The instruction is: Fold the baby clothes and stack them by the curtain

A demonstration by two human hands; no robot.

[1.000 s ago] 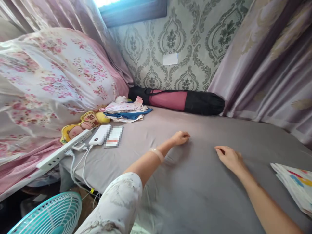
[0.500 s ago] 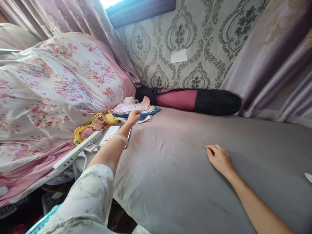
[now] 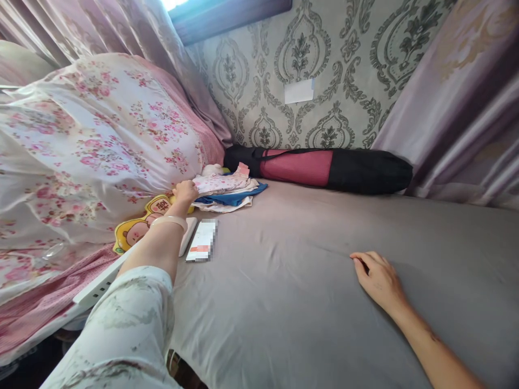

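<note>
My left hand (image 3: 185, 192) is at the left edge of a stack of folded clothes (image 3: 227, 185), its fingers curled closed. Whether it pinches the cloth there is hidden. On top of the stack lies a white garment with a pink print, with blue and white cloth underneath. My right hand (image 3: 377, 275) rests on the grey bed sheet (image 3: 284, 292), thumb and fingers drawn together, with nothing visible in them. A phone (image 3: 202, 240) with a lit screen lies in front of the stack.
A long black and red bag (image 3: 300, 167) lies along the wall. To the left are a floral cover (image 3: 101, 135), a yellow cartoon plush (image 3: 135, 232), a white power strip (image 3: 95, 289) and a white box-like object (image 3: 187, 236), partly behind my left arm.
My left hand has moved left, from the front of the clothes stack to its left edge, uncovering the phone. My right hand stays on the sheet, slightly lower and farther right in view.
</note>
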